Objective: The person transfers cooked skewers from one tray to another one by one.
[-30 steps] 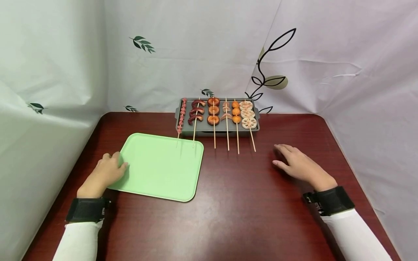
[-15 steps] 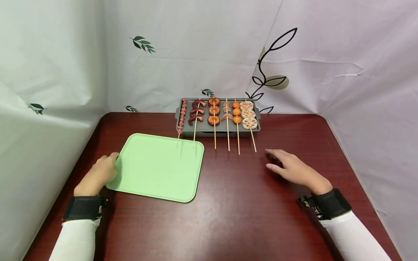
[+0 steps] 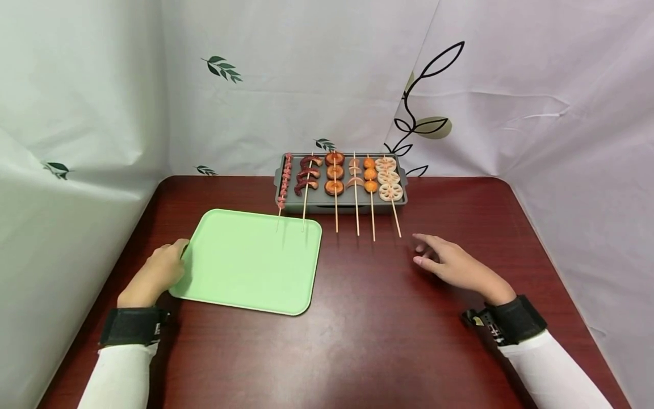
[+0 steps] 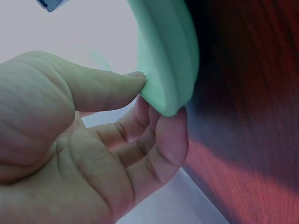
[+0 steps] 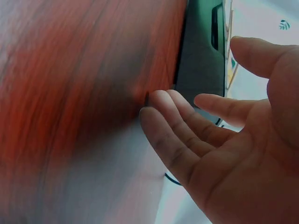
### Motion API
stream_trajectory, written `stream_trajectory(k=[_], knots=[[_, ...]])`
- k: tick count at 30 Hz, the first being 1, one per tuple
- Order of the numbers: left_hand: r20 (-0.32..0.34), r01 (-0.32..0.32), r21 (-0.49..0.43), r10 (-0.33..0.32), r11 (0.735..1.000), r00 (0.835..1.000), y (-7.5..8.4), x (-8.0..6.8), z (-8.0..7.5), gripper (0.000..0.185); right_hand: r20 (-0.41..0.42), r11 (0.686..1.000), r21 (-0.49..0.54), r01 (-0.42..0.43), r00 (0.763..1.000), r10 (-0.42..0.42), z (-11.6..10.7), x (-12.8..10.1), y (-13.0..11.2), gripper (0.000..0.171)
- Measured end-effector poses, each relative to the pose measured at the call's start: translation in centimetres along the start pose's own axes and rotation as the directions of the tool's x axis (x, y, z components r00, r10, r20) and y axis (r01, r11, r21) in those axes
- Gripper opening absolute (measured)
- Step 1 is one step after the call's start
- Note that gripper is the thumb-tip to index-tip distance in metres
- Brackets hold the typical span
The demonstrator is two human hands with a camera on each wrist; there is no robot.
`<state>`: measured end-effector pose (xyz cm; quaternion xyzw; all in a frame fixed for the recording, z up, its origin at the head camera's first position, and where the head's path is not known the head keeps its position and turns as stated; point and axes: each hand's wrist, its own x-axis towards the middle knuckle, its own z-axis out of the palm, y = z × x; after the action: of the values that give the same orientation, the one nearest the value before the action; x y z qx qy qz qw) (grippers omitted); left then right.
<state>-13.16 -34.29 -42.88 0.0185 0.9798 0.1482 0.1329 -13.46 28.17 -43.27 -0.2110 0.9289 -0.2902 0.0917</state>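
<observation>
My left hand point(image 3: 159, 272) pinches the left edge of a light green tray point(image 3: 250, 261). In the left wrist view the thumb presses on the tray's inner side point(image 4: 156, 60), with curled fingers point(image 4: 170, 140) beneath its rim. To the right, my right hand point(image 3: 455, 262) hovers over the table with relaxed fingers and nothing in them. Nearest to it is a skewer of lotus root slices point(image 3: 390, 192), on a dark grey grill pan point(image 3: 322, 201). The pan also bears skewers of orange balls point(image 3: 370, 175), mushroom caps point(image 3: 334, 172), dark red curved pieces point(image 3: 306, 173) and small pink pieces point(image 3: 284, 182).
Thin skewer sticks jut out over the pan's front edge, two of them above the tray's back right part. A dark red wooden table point(image 3: 357, 341) lies under everything. White patterned curtains point(image 3: 306, 85) stand behind and at both sides.
My left hand has moved slightly left and taken hold of the tray's edge; the tray has shifted a little right just now. My right hand has come left toward the skewer sticks.
</observation>
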Motion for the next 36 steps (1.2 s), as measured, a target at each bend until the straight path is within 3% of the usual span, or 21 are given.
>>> stream_trajectory(k=[8, 17, 20, 24, 30, 33, 36], knots=[[-0.007, -0.013, -0.008, 0.013, 1.000, 1.000, 1.2, -0.5, 0.2, 0.048, 0.044, 0.988, 0.139, -0.059, 0.998, 0.053, 0.4, 0.2, -0.4, 0.046], [0.020, -0.020, -0.011, 0.020, 1.000, 1.000, 2.8, -0.8, 0.5, 0.047, 0.117, 0.941, 0.323, -0.098, 0.991, 0.063, 0.8, 0.7, -0.7, 0.043], [0.020, -0.031, -0.018, 0.032, 0.999, 0.999, 3.2, -0.8, 0.7, 0.047, 0.152, 0.898, 0.428, -0.105, 0.987, 0.044, 1.0, 0.9, -0.8, 0.044], [0.017, -0.053, -0.025, 0.054, 0.998, 0.998, 3.7, -0.7, 1.0, 0.047, 0.206, 0.810, 0.569, -0.139, 0.978, 0.023, 1.3, 1.3, -1.1, 0.048], [0.009, -0.076, -0.029, 0.077, 0.997, 0.997, 4.3, -0.7, 1.2, 0.047, 0.252, 0.695, 0.690, -0.204, 0.967, 0.035, 2.0, 2.0, -1.7, 0.050], [0.012, -0.091, -0.031, 0.092, 0.995, 0.996, 4.6, -0.8, 1.2, 0.046, 0.264, 0.660, 0.715, -0.231, 0.963, 0.050, 2.5, 2.3, -2.0, 0.048], [0.024, -0.094, -0.029, 0.094, 0.995, 0.995, 4.9, -0.7, 1.3, 0.046, 0.276, 0.651, 0.717, -0.249, 0.959, 0.063, 2.9, 2.6, -2.3, 0.047]])
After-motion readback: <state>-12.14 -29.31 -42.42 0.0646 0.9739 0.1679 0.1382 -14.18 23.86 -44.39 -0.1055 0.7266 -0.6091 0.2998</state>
